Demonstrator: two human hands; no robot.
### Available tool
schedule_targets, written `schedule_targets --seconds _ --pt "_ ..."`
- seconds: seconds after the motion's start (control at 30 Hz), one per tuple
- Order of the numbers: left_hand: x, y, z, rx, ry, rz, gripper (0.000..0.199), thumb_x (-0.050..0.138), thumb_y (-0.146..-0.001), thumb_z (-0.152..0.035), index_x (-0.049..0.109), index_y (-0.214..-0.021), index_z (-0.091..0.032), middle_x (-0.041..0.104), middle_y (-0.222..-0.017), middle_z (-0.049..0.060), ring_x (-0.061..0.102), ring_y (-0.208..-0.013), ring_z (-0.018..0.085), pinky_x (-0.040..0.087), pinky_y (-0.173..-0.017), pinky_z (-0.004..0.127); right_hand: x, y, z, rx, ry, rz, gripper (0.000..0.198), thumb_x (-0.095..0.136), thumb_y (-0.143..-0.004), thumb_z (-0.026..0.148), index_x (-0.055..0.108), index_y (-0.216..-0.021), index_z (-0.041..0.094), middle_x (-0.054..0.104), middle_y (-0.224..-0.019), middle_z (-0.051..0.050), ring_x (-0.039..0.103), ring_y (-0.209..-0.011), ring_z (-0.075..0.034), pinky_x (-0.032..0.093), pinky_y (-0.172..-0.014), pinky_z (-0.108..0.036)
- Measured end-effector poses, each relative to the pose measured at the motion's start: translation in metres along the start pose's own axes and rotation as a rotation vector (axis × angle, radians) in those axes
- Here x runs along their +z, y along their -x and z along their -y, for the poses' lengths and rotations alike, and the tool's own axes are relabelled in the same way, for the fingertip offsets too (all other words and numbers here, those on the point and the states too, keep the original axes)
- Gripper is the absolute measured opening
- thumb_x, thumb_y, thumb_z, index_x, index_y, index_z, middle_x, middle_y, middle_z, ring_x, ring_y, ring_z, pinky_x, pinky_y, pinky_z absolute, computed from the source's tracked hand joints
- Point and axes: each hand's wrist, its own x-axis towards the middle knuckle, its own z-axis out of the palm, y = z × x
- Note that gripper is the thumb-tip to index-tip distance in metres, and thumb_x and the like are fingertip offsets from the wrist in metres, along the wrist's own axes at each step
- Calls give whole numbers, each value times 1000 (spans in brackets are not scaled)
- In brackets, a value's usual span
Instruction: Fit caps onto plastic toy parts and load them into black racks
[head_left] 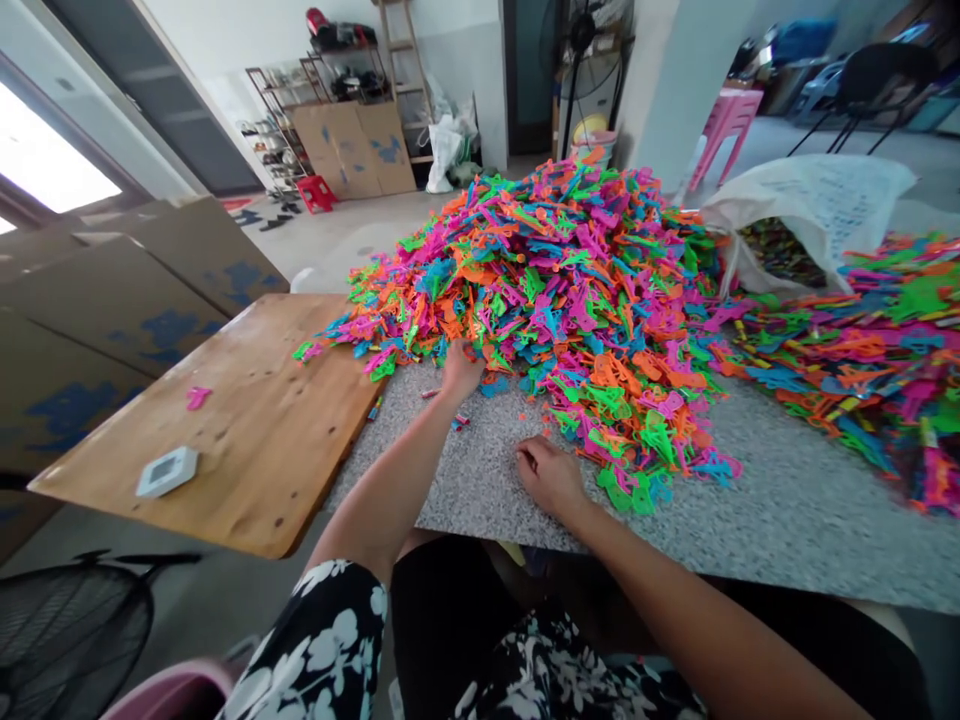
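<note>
Our left hand (pixel 463 368) was at the near edge of the heap of plastic pieces (pixel 555 270) on the speckled tabletop (pixel 480 480), probably because these lay closest; its grip was hidden. Our right hand (pixel 551 477) rested loosely curled, perhaps for support; we could not tell its contents.
</note>
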Motion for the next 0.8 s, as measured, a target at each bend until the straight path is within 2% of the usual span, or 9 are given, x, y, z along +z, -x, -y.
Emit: schedule_targets --seconds 0.1,0.23,0.3,0.37,0.47,0.53,0.63,0.7,0.8 --pt "-7 21 2 -13 -39 91 39 79 -71 -15 64 -107 -22 70 -96 4 67 -91 24 50 -90 36 0 -2 2 26 69 21 23 52 -102 27 73 -112 24 76 -113 -7 71 -99 -24 53 -90 -36" --pt "-27 47 -1 -27 -30 446 33 76 -76 -21 66 -108 -21 68 -78 -1 64 -72 17 50 -70 28 4 -12 16 19 211 80 28 49 -106 29 70 -123 22 73 -122 -9 71 -101 -22 53 -90 -33" --pt "-40 57 -6 -33 31 536 34 76 -77 -25 68 -109 -20 70 -78 -1 65 -68 16 49 -64 26 9 -22 28 -20 274 130 32 46 -108 33 67 -129 22 71 -127 -11 72 -101 -23 53 -89 -33" --pt "-57 63 -12 -40 81 479 37 76 -76 -28 68 -111 -19 70 -81 0 64 -66 15 48 -60 25 19 -35 43 -81 310 172 36 43 -110 37 63 -135 21 67 -134 -13 72 -102 -24 54 -88 -34" --pt "-88 72 -17 -76 127 296 34 75 -77 -32 67 -108 -18 68 -78 0 64 -65 14 45 -54 23 35 -61 66 -142 325 188 43 45 -110 41 56 -144 18 59 -146 -18 71 -107 -26 56 -89 -35" --pt "-110 81 -16 -119 128 186 31 73 -80 -38 66 -102 -18 66 -74 0 64 -64 14 44 -51 22 45 -78 78 -126 336 198 45 48 -109 42 55 -145 15 55 -150 -20 71 -108 -26 56 -90 -36" --pt "-140 106 -8 -193 71 87 30 75 -78 -39 62 -96 -18 64 -76 -1 65 -62 14 44 -49 21 53 -89 87 -87 333 232 40 48 -109 36 59 -140 14 55 -147 -21 70 -111 -26 56 -92 -35" --pt "-153 127 -2 -236 68 53 37 78 -75 -35 59 -101 -19 65 -81 -2 68 -61 13 46 -50 21 52 -84 86 -81 308 232 36 47 -109 31 61 -136 13 56 -145 -20 69 -115 -26 54 -95 -34" --pt "-157 156 5 -270 191 -7 59 80 -73 -27 53 -125 -21 67 -88 -3 71 -65 14 52 -56 23 43 -69 76 -12 256 218 36 49 -106 27 59 -138 12 55 -147 -21 68 -117 -27 53 -98 -35"
